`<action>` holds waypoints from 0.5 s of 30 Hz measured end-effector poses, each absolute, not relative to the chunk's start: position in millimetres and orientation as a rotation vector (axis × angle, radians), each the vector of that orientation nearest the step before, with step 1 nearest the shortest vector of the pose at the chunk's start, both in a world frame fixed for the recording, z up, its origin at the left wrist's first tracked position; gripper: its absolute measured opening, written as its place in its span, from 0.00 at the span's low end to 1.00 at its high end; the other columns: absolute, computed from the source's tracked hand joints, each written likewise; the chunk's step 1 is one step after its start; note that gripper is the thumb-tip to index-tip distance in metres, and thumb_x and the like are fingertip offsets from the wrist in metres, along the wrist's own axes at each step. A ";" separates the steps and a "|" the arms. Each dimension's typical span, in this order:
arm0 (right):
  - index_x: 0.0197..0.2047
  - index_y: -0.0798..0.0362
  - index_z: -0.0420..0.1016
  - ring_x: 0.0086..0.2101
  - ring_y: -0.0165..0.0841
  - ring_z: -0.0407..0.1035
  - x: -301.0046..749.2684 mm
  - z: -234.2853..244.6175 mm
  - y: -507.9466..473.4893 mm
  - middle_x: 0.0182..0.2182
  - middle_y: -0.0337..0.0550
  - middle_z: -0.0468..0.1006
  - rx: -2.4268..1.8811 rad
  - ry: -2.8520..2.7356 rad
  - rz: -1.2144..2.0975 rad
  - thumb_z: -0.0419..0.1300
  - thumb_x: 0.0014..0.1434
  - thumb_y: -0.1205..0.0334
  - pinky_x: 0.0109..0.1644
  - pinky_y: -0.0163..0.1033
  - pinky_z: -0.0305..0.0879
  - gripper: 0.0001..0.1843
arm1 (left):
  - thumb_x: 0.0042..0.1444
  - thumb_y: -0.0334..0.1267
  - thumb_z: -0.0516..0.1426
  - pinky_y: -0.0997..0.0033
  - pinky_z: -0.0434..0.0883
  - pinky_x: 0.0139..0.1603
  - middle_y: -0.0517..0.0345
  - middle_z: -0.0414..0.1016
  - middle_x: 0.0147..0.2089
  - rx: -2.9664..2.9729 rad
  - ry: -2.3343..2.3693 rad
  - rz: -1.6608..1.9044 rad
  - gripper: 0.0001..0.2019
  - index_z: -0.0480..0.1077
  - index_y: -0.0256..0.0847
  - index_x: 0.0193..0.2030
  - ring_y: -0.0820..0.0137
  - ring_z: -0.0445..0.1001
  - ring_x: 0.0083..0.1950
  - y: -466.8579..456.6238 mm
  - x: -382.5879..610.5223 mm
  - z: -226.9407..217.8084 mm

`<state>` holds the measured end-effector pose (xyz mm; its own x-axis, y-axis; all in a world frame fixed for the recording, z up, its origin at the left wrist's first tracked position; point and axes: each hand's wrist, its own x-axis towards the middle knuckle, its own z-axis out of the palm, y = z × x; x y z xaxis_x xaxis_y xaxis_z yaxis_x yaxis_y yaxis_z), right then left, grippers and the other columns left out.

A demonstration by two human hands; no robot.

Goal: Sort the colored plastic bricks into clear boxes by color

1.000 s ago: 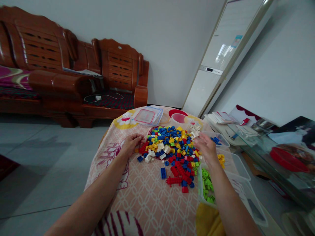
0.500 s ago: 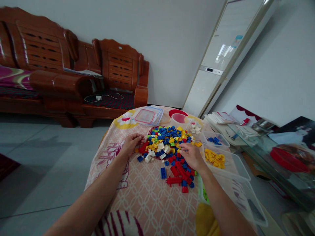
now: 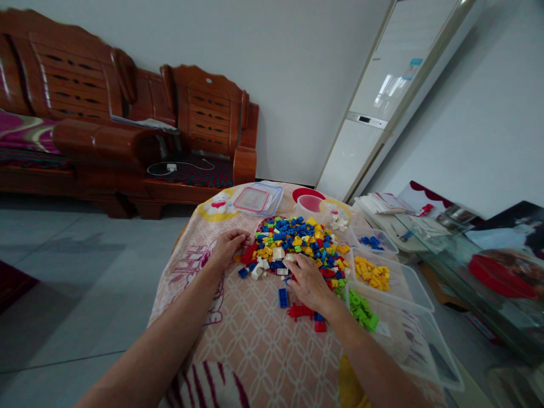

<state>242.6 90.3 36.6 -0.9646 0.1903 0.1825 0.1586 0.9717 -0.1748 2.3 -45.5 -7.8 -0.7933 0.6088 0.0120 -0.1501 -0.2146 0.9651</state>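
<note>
A mixed pile of toy building bricks (image 3: 293, 229) in blue, yellow, red, green and white lies on the cloth-covered table. My right hand (image 3: 312, 283) reaches over the front of it, thumb and fingers closed at a white brick (image 3: 289, 258). At the pile's left edge rests my left hand (image 3: 229, 249), its fingers curled together beside red bricks (image 3: 250, 254); anything within them is hidden. More white bricks (image 3: 257, 271) and a blue brick (image 3: 283, 298) lie in front, near a red ribbed piece (image 3: 300, 311).
Clear boxes along the right hold blue bricks (image 3: 371, 242), yellow bricks (image 3: 372, 273) and green bricks (image 3: 362, 310). White pieces (image 3: 338, 220) sit at the back near a pink-lined tub (image 3: 310, 204). Lids (image 3: 251, 200) are stacked at the back left. A glass table (image 3: 463, 272) stands beyond the boxes.
My right hand has moved left and toward me, from the right part of the pile to the white brick, uncovering green bricks in a box. My left hand has stayed about in place.
</note>
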 end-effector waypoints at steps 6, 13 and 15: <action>0.46 0.53 0.76 0.50 0.39 0.66 243.3 47.1 86.5 0.49 0.50 0.72 -0.150 -2.820 0.507 0.62 0.55 0.69 0.55 0.46 0.62 0.14 | 0.40 0.43 0.64 0.72 0.70 0.30 0.52 0.77 0.30 0.532 1.558 2.058 0.14 0.73 0.34 0.32 0.71 0.73 0.29 -46.3 5.6 -2.9; 0.41 0.54 0.77 0.46 0.35 0.69 239.9 41.3 85.6 0.44 0.47 0.73 -0.071 -2.746 0.695 0.60 0.56 0.71 0.50 0.40 0.65 0.09 | 0.39 0.43 0.65 0.71 0.70 0.31 0.52 0.76 0.31 0.524 1.529 2.064 0.16 0.73 0.34 0.32 0.70 0.73 0.29 -45.0 4.0 -4.7; 0.40 0.54 0.78 0.45 0.35 0.69 239.8 39.8 86.5 0.44 0.47 0.73 -0.069 -2.745 0.687 0.60 0.56 0.71 0.50 0.40 0.65 0.09 | 0.40 0.43 0.65 0.72 0.70 0.30 0.52 0.76 0.31 0.524 1.523 2.068 0.16 0.73 0.34 0.32 0.71 0.73 0.29 -45.0 3.7 -5.3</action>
